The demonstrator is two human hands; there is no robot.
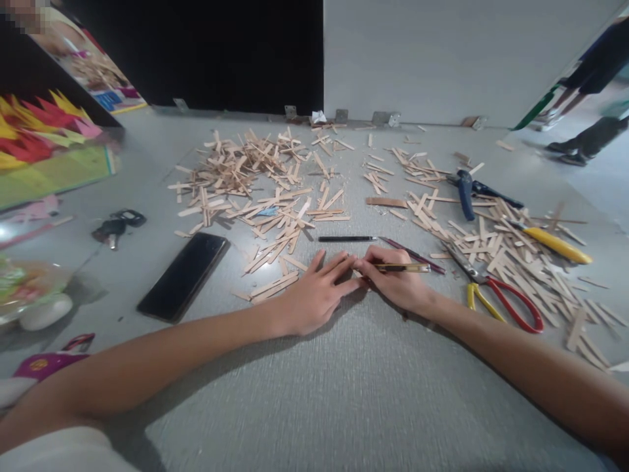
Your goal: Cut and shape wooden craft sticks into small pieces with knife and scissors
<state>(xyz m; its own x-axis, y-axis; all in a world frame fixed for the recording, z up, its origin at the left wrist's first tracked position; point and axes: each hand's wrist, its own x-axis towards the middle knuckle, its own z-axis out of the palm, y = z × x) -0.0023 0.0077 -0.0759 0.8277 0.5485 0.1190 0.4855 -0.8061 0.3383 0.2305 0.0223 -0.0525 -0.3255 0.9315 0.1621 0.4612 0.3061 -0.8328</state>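
My right hand [396,278] is closed around a slim gold-coloured craft knife [405,267], held like a pen with its back end pointing right. Its tip is hidden at the fingers. My left hand [314,298] rests on the table, fingertips pressed down right beside the right fingers. Whatever lies under those fingertips is too small and covered to make out. Just beyond the hands lies a black pen [347,239], and a dark red pencil-like stick [415,255] slants behind my right hand. Loose wooden craft sticks [280,252] lie near my left fingers.
Piled craft sticks [246,160] spread across the back. At right are red-and-yellow-handled scissors [515,303], a blue-handled cutter [465,193] and a yellow-handled tool [557,244]. A phone [184,278] and keys [114,228] lie left. A black-and-white panel [417,59] borders the back; people stand beyond.
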